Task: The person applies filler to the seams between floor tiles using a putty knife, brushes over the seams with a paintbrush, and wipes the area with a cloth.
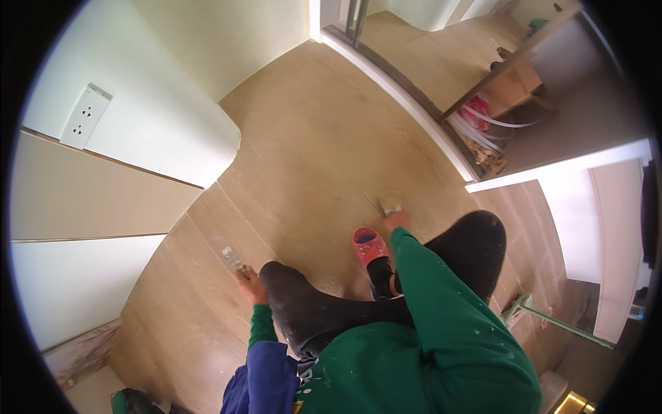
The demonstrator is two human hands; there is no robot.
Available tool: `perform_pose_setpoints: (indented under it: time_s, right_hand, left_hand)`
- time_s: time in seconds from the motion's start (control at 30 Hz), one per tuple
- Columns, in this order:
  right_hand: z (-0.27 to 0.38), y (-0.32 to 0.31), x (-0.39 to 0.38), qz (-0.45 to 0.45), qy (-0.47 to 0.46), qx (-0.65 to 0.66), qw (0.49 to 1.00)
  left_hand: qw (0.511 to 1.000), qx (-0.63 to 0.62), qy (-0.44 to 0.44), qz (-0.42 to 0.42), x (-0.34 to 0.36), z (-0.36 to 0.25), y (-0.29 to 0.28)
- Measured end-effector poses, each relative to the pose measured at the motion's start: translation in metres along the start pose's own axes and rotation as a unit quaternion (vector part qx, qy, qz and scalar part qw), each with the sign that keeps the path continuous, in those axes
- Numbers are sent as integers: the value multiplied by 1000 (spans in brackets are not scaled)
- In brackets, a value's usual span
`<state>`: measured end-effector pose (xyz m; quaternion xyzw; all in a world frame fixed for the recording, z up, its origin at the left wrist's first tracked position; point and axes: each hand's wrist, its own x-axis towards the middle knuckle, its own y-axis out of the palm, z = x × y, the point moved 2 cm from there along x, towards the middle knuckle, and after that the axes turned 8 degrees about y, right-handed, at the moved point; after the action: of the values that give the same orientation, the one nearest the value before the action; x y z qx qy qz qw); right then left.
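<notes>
Below me lies a wood-look plank floor (pixel 310 152). My right hand (pixel 396 220) is closed around a wide flat brush (pixel 391 201) with tan bristles, held down at the floor ahead of a red slipper (pixel 367 243) on my foot. Off to the left, my left hand (pixel 252 285) grips a scraper (pixel 232 257) with a pale, whitish-smeared blade, beside my bent knee. The scraper appears just over the planks; whether it touches them I cannot tell.
White wall panels with a power socket (pixel 86 115) rise at the left. An open cabinet at the upper right holds a cardboard box (pixel 514 86) and white strips (pixel 476 131). On the right lies a green-handled tool (pixel 565 328). A dark bundle (pixel 136 402) sits at the lower left.
</notes>
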<state>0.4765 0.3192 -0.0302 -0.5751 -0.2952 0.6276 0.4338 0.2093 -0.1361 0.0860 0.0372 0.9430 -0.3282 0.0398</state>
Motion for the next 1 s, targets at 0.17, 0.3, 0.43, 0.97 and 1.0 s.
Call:
perform_pose_setpoints:
  time_s: [0.17, 0.3, 0.43, 0.97, 1.0]
  right_hand:
    - [-10, 22, -18, 33, 19, -126, 991]
    - [-24, 8, -19, 8, 20, -85, 996]
    - [42, -12, -43, -59, -98, 37, 993]
    - [271, -29, -184, 128, -286, -53, 948]
    - [266, -45, -143, 80, -260, -31, 962]
  left_hand:
    - [992, 115, 48, 8, 11, 2, 28]
    - [987, 132, 10, 86, 15, -12, 35]
    - [988, 144, 22, 59, 25, 0, 27]
    - [990, 131, -48, 25, 28, 0, 14]
    - [989, 135, -50, 43, 28, -3, 17]
